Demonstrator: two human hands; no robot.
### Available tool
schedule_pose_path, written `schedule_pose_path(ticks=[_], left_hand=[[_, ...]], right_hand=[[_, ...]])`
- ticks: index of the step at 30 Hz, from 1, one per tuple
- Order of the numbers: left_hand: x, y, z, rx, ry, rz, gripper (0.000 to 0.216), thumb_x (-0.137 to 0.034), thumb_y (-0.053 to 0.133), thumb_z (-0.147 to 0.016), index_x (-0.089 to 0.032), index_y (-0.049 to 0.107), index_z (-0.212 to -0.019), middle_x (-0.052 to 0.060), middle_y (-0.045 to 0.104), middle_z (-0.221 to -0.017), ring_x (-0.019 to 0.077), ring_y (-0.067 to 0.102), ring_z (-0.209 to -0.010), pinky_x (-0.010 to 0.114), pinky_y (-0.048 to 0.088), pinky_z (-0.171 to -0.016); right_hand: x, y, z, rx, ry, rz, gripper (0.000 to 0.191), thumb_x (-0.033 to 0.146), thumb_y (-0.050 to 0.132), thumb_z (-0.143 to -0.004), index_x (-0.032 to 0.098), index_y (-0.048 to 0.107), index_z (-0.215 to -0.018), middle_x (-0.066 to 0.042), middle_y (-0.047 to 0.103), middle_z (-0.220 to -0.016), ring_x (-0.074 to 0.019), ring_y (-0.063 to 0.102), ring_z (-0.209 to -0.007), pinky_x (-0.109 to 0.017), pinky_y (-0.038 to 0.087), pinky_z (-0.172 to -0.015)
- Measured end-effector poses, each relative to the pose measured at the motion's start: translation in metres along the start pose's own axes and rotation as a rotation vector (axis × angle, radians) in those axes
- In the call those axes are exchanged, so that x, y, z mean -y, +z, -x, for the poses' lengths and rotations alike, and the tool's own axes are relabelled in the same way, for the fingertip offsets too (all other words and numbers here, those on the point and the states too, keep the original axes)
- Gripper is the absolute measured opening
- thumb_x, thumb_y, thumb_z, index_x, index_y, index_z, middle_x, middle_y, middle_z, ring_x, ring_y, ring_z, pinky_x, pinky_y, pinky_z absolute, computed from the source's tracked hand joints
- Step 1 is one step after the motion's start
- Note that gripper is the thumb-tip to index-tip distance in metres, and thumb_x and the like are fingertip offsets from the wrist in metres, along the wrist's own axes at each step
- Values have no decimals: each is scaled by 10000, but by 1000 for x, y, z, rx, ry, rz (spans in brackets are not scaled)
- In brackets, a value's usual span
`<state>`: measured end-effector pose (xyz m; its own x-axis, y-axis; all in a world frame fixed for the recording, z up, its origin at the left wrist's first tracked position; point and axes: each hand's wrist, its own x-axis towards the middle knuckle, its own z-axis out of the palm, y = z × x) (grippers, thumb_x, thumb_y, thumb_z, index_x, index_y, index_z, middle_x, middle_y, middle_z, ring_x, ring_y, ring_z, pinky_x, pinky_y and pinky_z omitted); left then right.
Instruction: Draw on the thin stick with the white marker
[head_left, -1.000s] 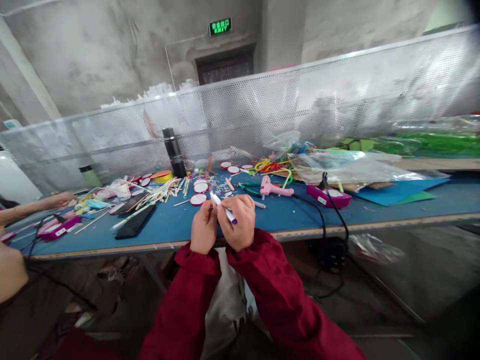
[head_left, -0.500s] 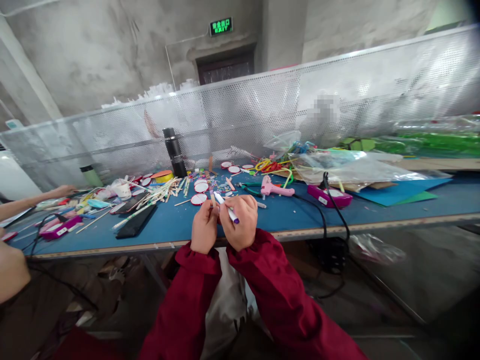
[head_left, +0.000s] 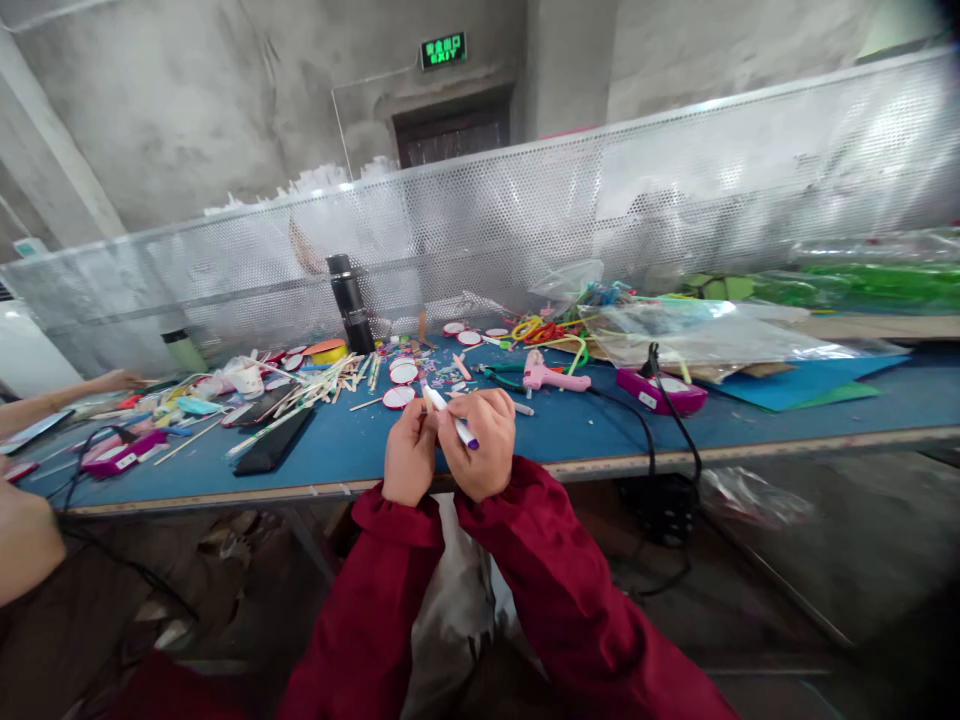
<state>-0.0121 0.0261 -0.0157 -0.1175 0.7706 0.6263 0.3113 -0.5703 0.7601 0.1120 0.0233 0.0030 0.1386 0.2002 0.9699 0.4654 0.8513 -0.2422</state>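
Just past the table's front edge, my two hands are close together. My right hand (head_left: 484, 440) is closed around a white marker pen (head_left: 437, 400) with a purple end, tilted so its other end points up and left. Pinched in my left hand (head_left: 409, 458) is a thin, pale wooden craft stick (head_left: 425, 389), mostly hidden by the fingers. The marker's upper end lies beside the stick; whether they touch I cannot tell. Beyond my hands are round white discs with red rims (head_left: 398, 397) and a pink glue gun (head_left: 553, 374).
Teal-handled pliers (head_left: 504, 378) lie left of the glue gun. A black phone (head_left: 274, 441), wooden sticks (head_left: 330, 378) and a black flask (head_left: 350, 305) are to the left. Purple boxes (head_left: 660, 392) with cables flank me. A co-worker's arm (head_left: 67, 398) reaches in at far left.
The marker and the craft stick have shifted slightly between my fingers, while both hands keep their place. The co-worker's hand at far left has drawn back a little leftward.
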Motion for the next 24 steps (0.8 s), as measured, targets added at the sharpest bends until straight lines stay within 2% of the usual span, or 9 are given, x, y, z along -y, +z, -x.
schedule_pose_path(ticks=[5,10,14,18,24], left_hand=[[-3,0,1,26,-10,23,196,-388,547,-993,-208,607,-942,-20,608,-760,149,534,-675,249,441,-669],[-2,-1,0,13,16,-11,185,-382,565,-974,-208,598,-920,-11,615,-798,159,553,-743,249,453,-714],[0,0,0,31,-14,-17,210,-406,527,-992,-216,588,-928,-21,598,-760,154,542,-690,247,442,-683],[-1,0,0,24,16,-16,185,-383,546,-984,-212,600,-941,-7,626,-824,161,561,-757,252,448,-718],[-5,-1,0,38,-5,-34,174,-355,519,-1001,-214,587,-926,-35,579,-711,144,523,-646,252,411,-645]], right_hand=[[0,0,0,-27,14,12,135,199,624,-929,264,556,-833,-2,726,-804,-219,619,-827,-435,435,-861],[0,0,0,-2,-6,-6,136,199,622,-927,265,552,-830,1,723,-794,-217,618,-817,-433,438,-857],[0,0,0,-29,15,13,129,197,627,-924,264,560,-835,-8,725,-802,-221,620,-825,-438,436,-858],[0,1,0,-6,-5,-7,126,205,633,-927,267,559,-846,-5,735,-817,-221,626,-828,-438,437,-861],[-3,2,0,-46,15,21,125,202,629,-926,270,560,-847,-14,727,-818,-231,622,-835,-440,443,-860]])
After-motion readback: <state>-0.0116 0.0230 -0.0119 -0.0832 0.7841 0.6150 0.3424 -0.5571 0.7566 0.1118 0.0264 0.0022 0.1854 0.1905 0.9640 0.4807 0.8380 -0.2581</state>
